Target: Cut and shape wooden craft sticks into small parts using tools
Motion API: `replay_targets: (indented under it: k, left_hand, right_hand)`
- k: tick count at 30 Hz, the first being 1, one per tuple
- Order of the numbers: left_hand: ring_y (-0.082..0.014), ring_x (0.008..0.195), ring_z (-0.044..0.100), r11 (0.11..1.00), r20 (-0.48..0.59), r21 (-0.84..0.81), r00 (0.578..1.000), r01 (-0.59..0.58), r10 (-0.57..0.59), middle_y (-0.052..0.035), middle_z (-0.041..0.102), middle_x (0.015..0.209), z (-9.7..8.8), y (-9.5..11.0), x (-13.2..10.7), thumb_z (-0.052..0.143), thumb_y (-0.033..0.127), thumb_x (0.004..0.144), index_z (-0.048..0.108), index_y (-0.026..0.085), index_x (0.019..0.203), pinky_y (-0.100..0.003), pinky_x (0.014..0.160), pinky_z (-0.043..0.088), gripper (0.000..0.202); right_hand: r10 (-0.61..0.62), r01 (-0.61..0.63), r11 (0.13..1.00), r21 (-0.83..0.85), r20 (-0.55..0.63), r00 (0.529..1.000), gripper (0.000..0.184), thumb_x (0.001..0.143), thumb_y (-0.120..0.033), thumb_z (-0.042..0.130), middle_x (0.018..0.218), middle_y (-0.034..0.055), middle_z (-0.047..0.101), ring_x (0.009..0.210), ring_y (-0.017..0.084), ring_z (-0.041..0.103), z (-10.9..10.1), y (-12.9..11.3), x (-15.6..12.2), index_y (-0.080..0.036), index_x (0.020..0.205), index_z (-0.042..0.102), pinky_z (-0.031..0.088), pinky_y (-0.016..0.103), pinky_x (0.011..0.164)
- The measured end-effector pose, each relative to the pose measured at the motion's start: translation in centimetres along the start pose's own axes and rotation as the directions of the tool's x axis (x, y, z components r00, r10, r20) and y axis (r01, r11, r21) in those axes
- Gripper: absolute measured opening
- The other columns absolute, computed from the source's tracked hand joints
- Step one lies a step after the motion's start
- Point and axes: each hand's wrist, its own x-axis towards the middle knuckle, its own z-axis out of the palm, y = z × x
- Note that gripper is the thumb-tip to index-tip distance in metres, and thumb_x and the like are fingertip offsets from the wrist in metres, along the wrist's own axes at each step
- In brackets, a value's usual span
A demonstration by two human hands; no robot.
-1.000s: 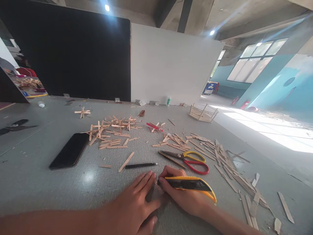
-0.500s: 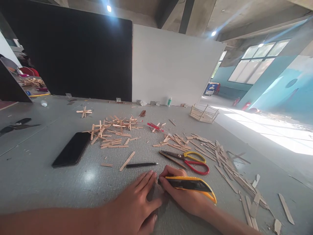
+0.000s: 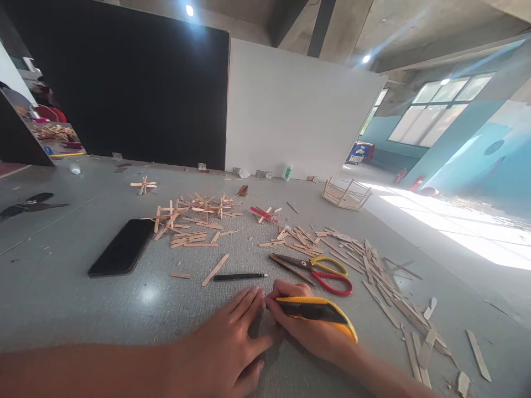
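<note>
My left hand (image 3: 226, 342) lies flat on the grey table (image 3: 62, 298), fingers stretched out and pressing on something small that I cannot make out. My right hand (image 3: 305, 326) is closed round a yellow and black utility knife (image 3: 317, 312), its tip down at the table right beside my left fingertips. A black pen (image 3: 239, 276) lies just beyond the hands. Yellow and red scissors (image 3: 319, 269) lie to the right of the pen.
A black phone (image 3: 121, 253) lies to the left. Several wooden craft sticks (image 3: 194, 226) are scattered across the middle and along the right (image 3: 394, 287). A stick-built frame (image 3: 345, 193) stands at the far right, a small white bottle (image 3: 287, 171) by the wall.
The hands have barely moved; the knife has shifted slightly left and toward me. The view has tilted a little.
</note>
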Motion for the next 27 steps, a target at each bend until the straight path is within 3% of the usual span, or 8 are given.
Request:
replay_targets:
  k: [3, 10, 19, 27]
  left_hand:
    - [-0.0436, 0.154, 0.03, 1.0, -0.001, 0.023, 1.0, -0.004, 0.004, -0.0234, 0.028, 0.169, 0.2, 0.0, 0.0, 0.063, 0.029, 0.094, 0.055, 0.015, 0.145, -0.057, 0.127, 0.026, 0.054]
    - [-0.0477, 0.152, 0.033, 0.996, -0.008, 0.088, 1.0, 0.016, -0.016, -0.0269, 0.037, 0.164, 0.4, 0.1, 0.0, 0.055, 0.039, 0.103, 0.068, 0.013, 0.123, -0.062, 0.127, 0.023, 0.035]
    - [-0.051, 0.147, 0.038, 0.991, 0.046, 0.132, 0.999, -0.012, 0.006, -0.0318, 0.049, 0.154, -0.4, 0.1, 0.5, 0.052, 0.038, 0.103, 0.067, 0.012, 0.128, -0.066, 0.122, 0.03, 0.038]
    - [-0.0516, 0.15, 0.032, 0.999, 0.052, 0.033, 0.998, 0.016, -0.018, -0.0253, 0.036, 0.165, -0.8, 0.0, 0.6, 0.061, 0.037, 0.099, 0.068, 0.014, 0.129, -0.067, 0.121, 0.031, 0.038]
  right_hand:
    - [0.01, -0.009, 0.999, -0.037, 0.016, 1.0, 0.036, 0.099, -0.042, 0.05, 0.064, -0.0031, 0.052, 0.066, 0.018, 0.05, -0.4, -0.7, 0.1, -0.025, 0.068, 0.043, 0.045, 0.034, 0.068]
    - [-0.001, 0.001, 0.999, -0.039, -0.011, 1.0, 0.032, 0.098, -0.046, 0.044, 0.075, 0.0024, 0.059, 0.077, 0.023, 0.055, 0.3, 0.0, -0.5, -0.026, 0.073, 0.045, 0.05, 0.04, 0.075]
    - [-0.028, 0.028, 1.0, -0.003, 0.054, 0.998, 0.035, 0.102, -0.046, 0.04, 0.071, 0.0001, 0.054, 0.075, 0.022, 0.052, 0.2, 1.1, -0.9, -0.026, 0.073, 0.04, 0.046, 0.04, 0.075]
    - [0.004, -0.01, 0.995, 0.098, 0.06, 0.998, 0.035, 0.105, -0.048, 0.045, 0.075, -0.0009, 0.063, 0.077, 0.02, 0.057, -0.1, 1.5, -0.7, -0.025, 0.078, 0.05, 0.045, 0.037, 0.077]
